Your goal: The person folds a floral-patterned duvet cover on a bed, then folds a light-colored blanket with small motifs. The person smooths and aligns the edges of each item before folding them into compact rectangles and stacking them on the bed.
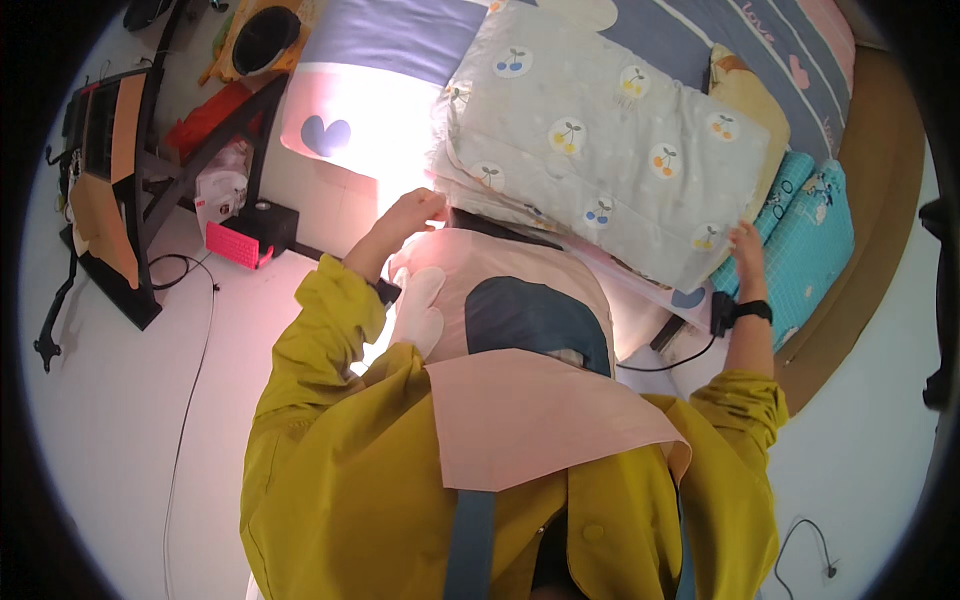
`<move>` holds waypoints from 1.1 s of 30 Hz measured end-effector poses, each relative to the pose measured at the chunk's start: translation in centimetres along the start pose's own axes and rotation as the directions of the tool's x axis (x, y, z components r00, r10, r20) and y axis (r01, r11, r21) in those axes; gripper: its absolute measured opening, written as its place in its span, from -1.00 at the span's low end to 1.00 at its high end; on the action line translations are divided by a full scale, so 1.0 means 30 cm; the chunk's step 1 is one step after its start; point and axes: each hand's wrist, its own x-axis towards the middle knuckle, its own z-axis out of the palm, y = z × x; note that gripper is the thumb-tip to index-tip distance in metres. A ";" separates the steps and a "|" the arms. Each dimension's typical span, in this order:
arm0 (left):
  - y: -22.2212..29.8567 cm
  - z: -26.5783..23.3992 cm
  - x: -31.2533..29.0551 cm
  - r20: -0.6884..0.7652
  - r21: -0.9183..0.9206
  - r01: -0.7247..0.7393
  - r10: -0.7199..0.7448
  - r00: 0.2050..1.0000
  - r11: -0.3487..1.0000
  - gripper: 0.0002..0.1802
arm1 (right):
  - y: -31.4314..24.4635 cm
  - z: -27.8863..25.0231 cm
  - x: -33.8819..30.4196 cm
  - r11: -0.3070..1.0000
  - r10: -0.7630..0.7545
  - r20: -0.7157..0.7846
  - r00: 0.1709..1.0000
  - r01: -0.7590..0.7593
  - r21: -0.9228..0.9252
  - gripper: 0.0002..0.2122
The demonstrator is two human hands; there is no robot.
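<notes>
A pale grey folded quilt (610,140) with round cherry and fruit prints lies on the bed in front of me. My left hand (418,212) is closed at its near left corner, with the fingertips partly hidden by the cloth and bright glare. My right hand (745,252) is at the near right edge, its fingers bent onto the quilt's border. Under the quilt's right side a yellow pillow (755,100) sticks out. Beside it lie turquoise folded cloths (815,225). Both my wrists wear black bands.
The bed has a sheet (390,50) with grey-blue and white parts and hearts. A brown bed edge (870,200) curves along the right. To the left stand a black-framed rack (165,200), a pink keyboard-like object (232,245) and a black box (272,225). Cables (200,370) trail over the floor.
</notes>
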 end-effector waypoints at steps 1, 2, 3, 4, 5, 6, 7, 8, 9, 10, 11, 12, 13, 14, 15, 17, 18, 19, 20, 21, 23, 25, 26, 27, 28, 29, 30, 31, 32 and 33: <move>-0.036 -0.007 0.047 -0.076 -0.019 0.045 -0.047 0.996 0.999 -0.63 | 0.034 0.070 -0.012 0.998 -0.004 0.133 0.991 0.013 -0.067 -0.60; -0.067 -0.012 0.094 -0.149 -0.039 0.088 -0.093 0.984 0.995 -0.60 | 0.091 0.137 -0.025 0.999 0.037 0.158 0.987 -0.032 -0.035 -0.57; -0.094 -0.016 0.137 -0.218 -0.063 0.130 -0.141 0.966 0.989 -0.58 | 0.166 0.192 -0.037 0.997 0.079 0.184 0.980 -0.079 -0.006 -0.53; -0.112 -0.021 0.181 -0.257 -0.067 0.138 -0.151 0.954 0.988 -0.54 | 0.248 0.231 -0.041 0.996 0.081 0.121 0.989 -0.077 -0.033 -0.55; -0.131 -0.024 0.228 -0.295 -0.073 0.143 -0.158 0.942 0.987 -0.51 | 0.332 0.266 -0.046 0.995 0.077 0.054 0.996 -0.073 -0.062 -0.57; -0.131 -0.018 0.267 -0.336 -0.077 0.144 -0.161 0.928 0.987 -0.48 | 0.375 0.291 -0.048 0.994 0.065 -0.010 0.998 -0.066 -0.090 -0.59; -0.134 0.002 0.307 -0.389 -0.115 0.136 -0.170 0.905 0.984 -0.47 | 0.416 0.295 -0.056 0.973 0.084 -0.157 0.984 -0.115 -0.200 -0.57; -0.154 0.008 0.363 -0.384 -0.081 0.169 -0.187 0.904 0.982 -0.48 | 0.438 0.302 -0.069 0.938 0.078 -0.296 0.952 -0.171 -0.302 -0.56; -0.184 0.006 0.424 -0.378 -0.046 0.205 -0.207 0.903 0.978 -0.50 | 0.445 0.314 -0.096 0.889 0.052 -0.427 0.903 -0.237 -0.392 -0.54; -0.221 0.006 0.476 -0.371 -0.011 0.240 -0.227 0.900 0.971 -0.51 | 0.442 0.310 -0.112 0.902 0.064 -0.416 0.907 -0.231 -0.365 -0.52; -0.224 0.020 0.511 -0.387 -0.058 0.236 -0.240 0.890 0.970 -0.55 | 0.379 0.307 -0.144 0.913 0.081 -0.410 0.909 -0.232 -0.335 -0.50; -0.206 0.038 0.542 -0.393 -0.100 0.227 -0.248 0.885 0.969 -0.59 | 0.345 0.298 -0.175 0.924 0.100 -0.414 0.905 -0.239 -0.300 -0.48; -0.203 0.043 0.569 -0.399 -0.142 0.218 -0.258 0.880 0.966 -0.62 | 0.480 0.258 -0.130 0.972 0.079 -0.333 0.940 -0.148 -0.185 -0.45; -0.240 0.044 0.604 -0.456 -0.089 0.167 -0.190 0.869 0.982 -0.68 | 0.490 0.252 -0.126 0.963 0.100 -0.336 0.936 -0.177 -0.205 -0.44; -0.270 0.051 0.631 -0.511 -0.032 0.118 -0.117 0.852 0.993 -0.73 | 0.466 0.254 -0.131 0.954 0.120 -0.339 0.933 -0.203 -0.222 -0.44; -0.316 0.050 0.657 -0.506 -0.413 0.004 -0.233 0.830 0.911 -0.84 | 0.407 0.264 -0.156 0.938 0.093 -0.369 0.925 -0.206 -0.278 -0.44; -0.274 0.048 0.631 -0.534 -0.466 -0.071 -0.217 0.817 0.882 -0.84 | 0.376 0.289 -0.172 0.935 0.053 -0.399 0.915 -0.186 -0.303 -0.44; -0.230 0.055 0.590 -0.563 -0.514 -0.147 -0.203 0.801 0.845 -0.83 | 0.362 0.305 -0.178 0.929 0.012 -0.427 0.904 -0.167 -0.329 -0.44; -0.199 0.061 0.554 -0.591 -0.556 -0.223 -0.191 0.784 0.801 -0.83 | 0.385 0.295 -0.173 0.968 0.038 -0.382 0.923 -0.128 -0.214 -0.44; -0.199 0.035 0.528 -0.525 -0.611 -0.277 -0.117 0.843 0.742 -0.85 | 0.428 0.282 -0.163 0.991 0.060 -0.336 0.940 -0.096 -0.089 -0.45; -0.231 -0.017 0.518 -0.518 -0.528 -0.369 0.054 0.854 0.765 -0.86 | 0.468 0.262 -0.145 0.989 0.148 -0.245 0.958 -0.145 0.032 -0.46; -0.266 -0.088 0.511 -0.491 -0.359 -0.503 0.300 0.818 0.786 -0.87 | 0.437 0.240 -0.142 0.954 0.295 -0.168 0.941 -0.299 0.005 -0.45; -0.242 -0.121 0.489 -0.480 -0.276 -0.525 0.358 0.801 0.805 -0.86 | 0.454 0.202 -0.128 0.943 0.284 -0.204 0.937 -0.311 -0.116 -0.46; -0.191 -0.139 0.458 -0.452 -0.196 -0.496 0.371 0.811 0.846 -0.84 | 0.475 0.141 -0.104 0.916 0.269 -0.239 0.933 -0.325 -0.235 -0.48; -0.137 -0.158 0.428 -0.413 -0.115 -0.437 0.357 0.838 0.892 -0.82 | 0.490 0.096 -0.091 0.874 0.250 -0.270 0.930 -0.336 -0.351 -0.49; -0.101 -0.174 0.400 -0.364 -0.032 -0.366 0.330 0.871 0.930 -0.80 | 0.466 0.046 -0.101 0.909 0.167 -0.312 0.935 -0.269 -0.319 -0.48; -0.096 -0.199 0.389 -0.253 0.126 -0.261 0.286 0.924 0.957 -0.77 | 0.470 0.008 -0.093 0.924 0.155 -0.313 0.937 -0.250 -0.290 -0.49; -0.116 -0.209 0.399 -0.231 0.258 -0.193 0.254 0.939 0.947 -0.74 | 0.477 -0.035 -0.082 0.937 0.144 -0.315 0.938 -0.231 -0.261 -0.50; -0.165 -0.208 0.415 -0.219 0.380 -0.124 0.219 0.951 0.917 -0.71 | 0.473 -0.066 -0.076 0.949 0.126 -0.315 0.941 -0.207 -0.237 -0.51; -0.213 -0.209 0.441 -0.213 0.500 -0.054 0.183 0.960 0.864 -0.67 | 0.412 -0.033 -0.087 0.863 0.018 -0.382 0.924 -0.208 -0.460 -0.52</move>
